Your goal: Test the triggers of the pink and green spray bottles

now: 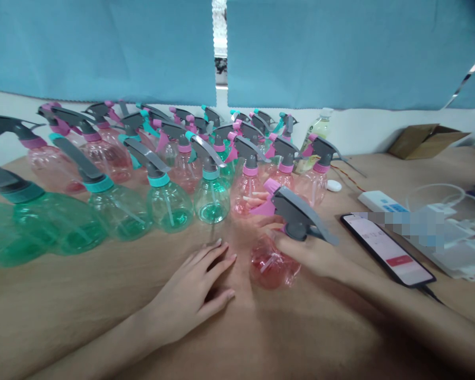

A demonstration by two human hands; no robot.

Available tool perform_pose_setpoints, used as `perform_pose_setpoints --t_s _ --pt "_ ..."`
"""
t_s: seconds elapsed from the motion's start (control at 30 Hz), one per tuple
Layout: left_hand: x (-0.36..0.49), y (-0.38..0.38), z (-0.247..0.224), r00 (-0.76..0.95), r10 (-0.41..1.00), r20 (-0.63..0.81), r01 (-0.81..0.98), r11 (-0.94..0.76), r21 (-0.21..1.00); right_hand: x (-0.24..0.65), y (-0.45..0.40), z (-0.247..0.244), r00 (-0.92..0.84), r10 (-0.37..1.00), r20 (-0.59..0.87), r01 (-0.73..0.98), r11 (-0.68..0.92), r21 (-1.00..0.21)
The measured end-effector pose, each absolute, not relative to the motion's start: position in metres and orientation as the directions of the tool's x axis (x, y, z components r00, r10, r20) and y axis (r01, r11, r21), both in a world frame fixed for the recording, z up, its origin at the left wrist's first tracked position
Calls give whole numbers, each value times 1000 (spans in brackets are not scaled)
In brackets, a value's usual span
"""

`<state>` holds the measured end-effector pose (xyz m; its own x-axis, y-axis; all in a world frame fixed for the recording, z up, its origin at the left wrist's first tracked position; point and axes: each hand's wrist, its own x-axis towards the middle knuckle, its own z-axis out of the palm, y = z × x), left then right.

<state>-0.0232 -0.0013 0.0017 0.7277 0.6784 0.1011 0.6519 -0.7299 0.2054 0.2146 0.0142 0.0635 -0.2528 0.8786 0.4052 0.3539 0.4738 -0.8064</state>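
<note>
My right hand (287,245) is wrapped round the neck of a pink spray bottle (275,266), whose grey and pink trigger head tilts up to the right. To its left, my left hand (200,282) lies on the wooden table (114,322) with fingers spread, holding nothing. Just beyond my left hand stands a green spray bottle (211,203) with a turquoise collar. Another green spray bottle (170,208) is beside it. A pink spray bottle (247,184) stands behind my right hand, its lower part partly hidden by my fingers.
Several more green and pink spray bottles crowd the left and back. On the right lie a phone (388,250) with a lit screen, a white power strip (383,203) with plugs and cables, and a small white round object (334,185). Behind are a drink bottle (320,126) and a cardboard box (423,141).
</note>
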Motion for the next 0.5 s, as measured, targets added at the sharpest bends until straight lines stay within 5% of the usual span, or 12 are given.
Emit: perform_pose_setpoints --t_s 0.5 --pt "-24 -2 1 723 683 110 657 -727 198 214 12 64 -213 880 424 390 475 -789"
